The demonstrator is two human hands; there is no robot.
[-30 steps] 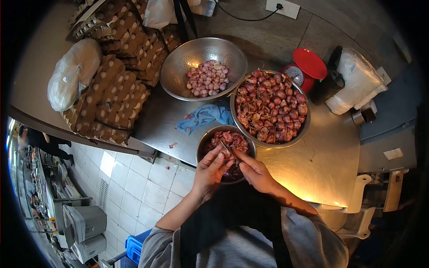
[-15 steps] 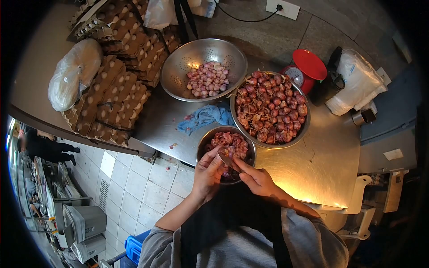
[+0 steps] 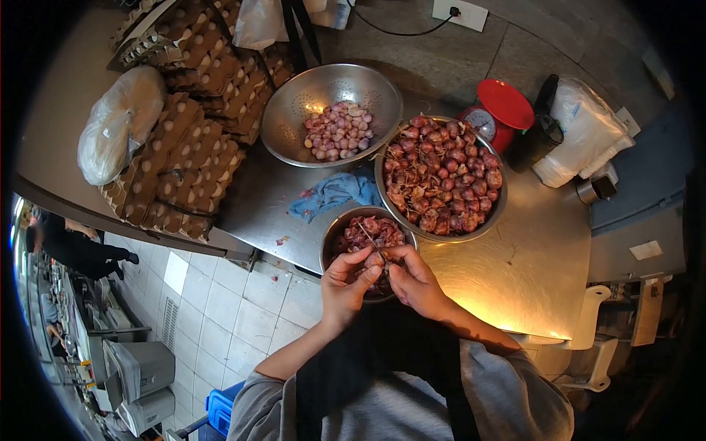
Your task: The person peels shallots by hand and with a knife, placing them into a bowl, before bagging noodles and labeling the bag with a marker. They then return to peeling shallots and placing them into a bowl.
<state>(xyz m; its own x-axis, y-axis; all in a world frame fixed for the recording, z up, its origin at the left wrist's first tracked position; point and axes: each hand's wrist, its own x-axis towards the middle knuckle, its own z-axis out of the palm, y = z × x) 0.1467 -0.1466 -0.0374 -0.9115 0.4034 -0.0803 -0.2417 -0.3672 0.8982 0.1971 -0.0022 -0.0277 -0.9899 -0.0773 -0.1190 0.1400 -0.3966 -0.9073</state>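
Note:
Over a steel bowl of shallot skins (image 3: 371, 229), my two hands meet. My left hand (image 3: 346, 290) pinches a shallot (image 3: 375, 260) between thumb and fingers. In my right hand (image 3: 419, 285) is a small knife (image 3: 371, 236), its thin blade pointing up and left; its handle is hidden by the fingers. The right thumb is against or very near the shallot. Beyond, a large bowl (image 3: 380, 192) holds many unpeeled shallots (image 3: 445, 173). Peeled shallots (image 3: 338, 131) lie in a perforated steel colander (image 3: 287, 110).
A blue cloth (image 3: 334, 195) lies on the steel table (image 3: 515, 272) left of the big bowl. Stacked egg trays (image 3: 180, 162) and a plastic bag (image 3: 121, 125) stand at left. A red scale (image 3: 506, 104) is at the back right. A person (image 3: 77, 246) is far left.
The knife has turned from lying broadside across the shallot to pointing up and left, edge-on. My fingers have drawn closer together around the shallot. The view has shifted slightly.

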